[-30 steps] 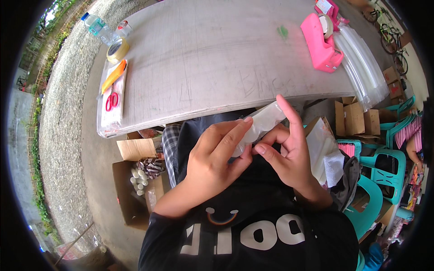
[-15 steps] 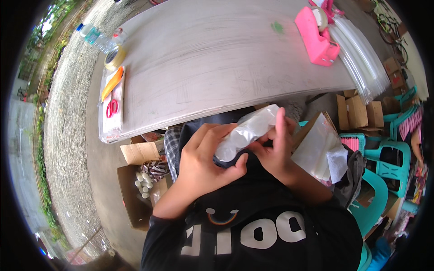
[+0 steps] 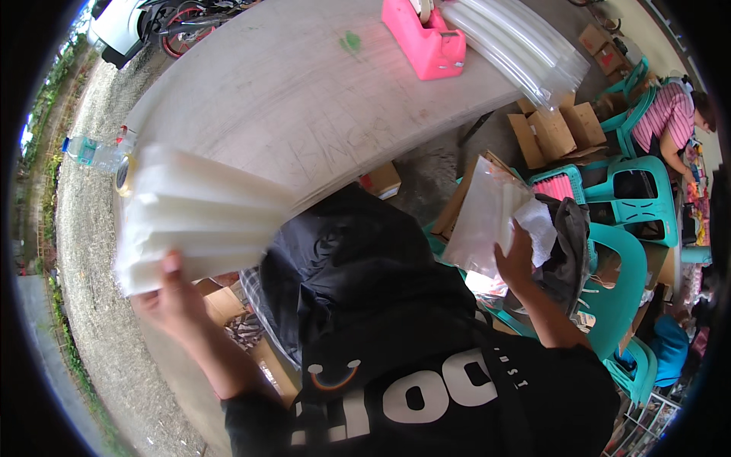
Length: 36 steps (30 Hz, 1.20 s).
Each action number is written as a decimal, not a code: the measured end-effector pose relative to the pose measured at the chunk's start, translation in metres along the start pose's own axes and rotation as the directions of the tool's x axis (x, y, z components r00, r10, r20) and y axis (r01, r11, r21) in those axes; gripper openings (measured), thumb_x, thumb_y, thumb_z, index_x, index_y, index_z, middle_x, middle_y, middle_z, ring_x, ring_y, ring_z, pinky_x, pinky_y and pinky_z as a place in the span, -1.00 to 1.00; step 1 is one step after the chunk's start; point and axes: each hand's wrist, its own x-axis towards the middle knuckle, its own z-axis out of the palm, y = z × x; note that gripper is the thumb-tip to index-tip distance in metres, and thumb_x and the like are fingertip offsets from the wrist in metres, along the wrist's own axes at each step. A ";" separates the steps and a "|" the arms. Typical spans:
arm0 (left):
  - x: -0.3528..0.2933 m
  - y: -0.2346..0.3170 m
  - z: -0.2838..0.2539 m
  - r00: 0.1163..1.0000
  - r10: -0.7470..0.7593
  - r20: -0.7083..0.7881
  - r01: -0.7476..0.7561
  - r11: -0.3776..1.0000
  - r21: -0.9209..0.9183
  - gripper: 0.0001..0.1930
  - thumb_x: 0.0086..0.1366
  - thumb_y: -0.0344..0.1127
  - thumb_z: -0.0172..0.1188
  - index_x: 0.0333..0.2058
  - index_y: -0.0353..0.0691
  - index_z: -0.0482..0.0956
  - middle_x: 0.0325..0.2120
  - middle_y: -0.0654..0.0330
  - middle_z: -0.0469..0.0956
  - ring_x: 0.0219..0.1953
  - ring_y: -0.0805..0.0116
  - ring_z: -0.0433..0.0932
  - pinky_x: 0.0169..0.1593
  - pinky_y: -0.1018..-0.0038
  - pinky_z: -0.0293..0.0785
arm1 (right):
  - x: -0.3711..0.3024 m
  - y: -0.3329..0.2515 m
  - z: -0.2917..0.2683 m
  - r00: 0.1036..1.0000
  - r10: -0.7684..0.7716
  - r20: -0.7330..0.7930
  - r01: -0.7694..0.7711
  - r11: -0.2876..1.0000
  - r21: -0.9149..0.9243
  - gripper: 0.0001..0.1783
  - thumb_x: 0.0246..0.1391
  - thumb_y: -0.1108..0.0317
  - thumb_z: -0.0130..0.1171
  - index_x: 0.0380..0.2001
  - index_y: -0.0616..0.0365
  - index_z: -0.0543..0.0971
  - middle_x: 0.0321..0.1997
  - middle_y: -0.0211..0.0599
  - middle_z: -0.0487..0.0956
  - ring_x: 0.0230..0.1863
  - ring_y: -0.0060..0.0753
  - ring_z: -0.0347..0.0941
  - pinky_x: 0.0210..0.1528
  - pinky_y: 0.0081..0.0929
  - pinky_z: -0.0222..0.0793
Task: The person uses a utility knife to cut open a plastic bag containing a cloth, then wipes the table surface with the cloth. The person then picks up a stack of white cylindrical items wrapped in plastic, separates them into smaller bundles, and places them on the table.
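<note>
My left hand (image 3: 171,301) is raised at the left, over the table's near edge, its thumb pressed on a clear plastic pack of white candle-like sticks (image 3: 202,217). The sticks lie side by side, and motion blurs the pack. On the right, my right hand (image 3: 518,263) has its fingers apart beside a stack of clear plastic bags (image 3: 481,217) and a white cloth (image 3: 535,228). It holds nothing that I can see; whether its fingertips touch the bags or the cloth, I cannot tell.
A pink tape dispenser (image 3: 428,42) and long clear plastic sleeves (image 3: 518,49) sit on the grey table (image 3: 251,99). A bottle (image 3: 91,152) and tape roll (image 3: 124,175) are at its left. Cardboard boxes (image 3: 552,133), teal chairs (image 3: 643,198) and a person in a striped shirt (image 3: 666,118) are right.
Both hands were together at my lap around a shiny plastic-wrapped white bundle. Now the left hand has swung left with the pack, and the right has moved right to the bags. The view has turned right.
</note>
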 end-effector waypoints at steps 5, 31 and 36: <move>0.065 0.033 0.001 0.925 0.304 -0.228 -0.240 0.933 0.269 -0.66 0.15 -0.43 0.42 -0.14 -0.48 0.60 -0.23 -0.02 0.65 -0.20 0.29 0.65 -0.04 0.39 0.57 | -0.067 0.020 0.001 0.996 0.023 0.086 -0.005 0.980 -0.197 -0.34 0.01 0.06 0.25 0.13 0.15 0.37 0.12 0.12 0.38 0.17 0.06 0.27 0.22 0.07 0.13; 0.101 -0.080 0.058 0.668 -0.151 0.729 -0.398 0.755 0.521 -0.45 0.18 -0.30 0.28 0.17 -0.10 0.43 0.33 -0.01 0.21 0.44 -0.14 -0.05 0.39 -0.20 -0.17 | -0.053 0.040 -0.033 0.888 -0.041 -0.458 -0.081 0.967 -0.242 -0.70 0.35 0.36 -0.17 -0.12 0.17 0.58 -0.03 -0.11 0.60 0.05 -0.01 0.46 0.18 -0.10 0.30; 0.048 -0.023 0.068 0.509 -0.101 0.855 -0.485 0.787 0.381 -0.51 0.21 -0.41 0.25 0.15 -0.13 0.46 0.28 0.01 0.29 0.41 -0.08 0.07 0.41 0.03 0.03 | -0.001 -0.008 -0.132 0.929 0.150 -0.338 -0.115 0.986 0.122 -0.75 0.28 0.43 -0.14 -0.19 0.30 0.53 -0.30 -0.03 0.58 -0.26 -0.02 0.53 -0.10 -0.21 0.42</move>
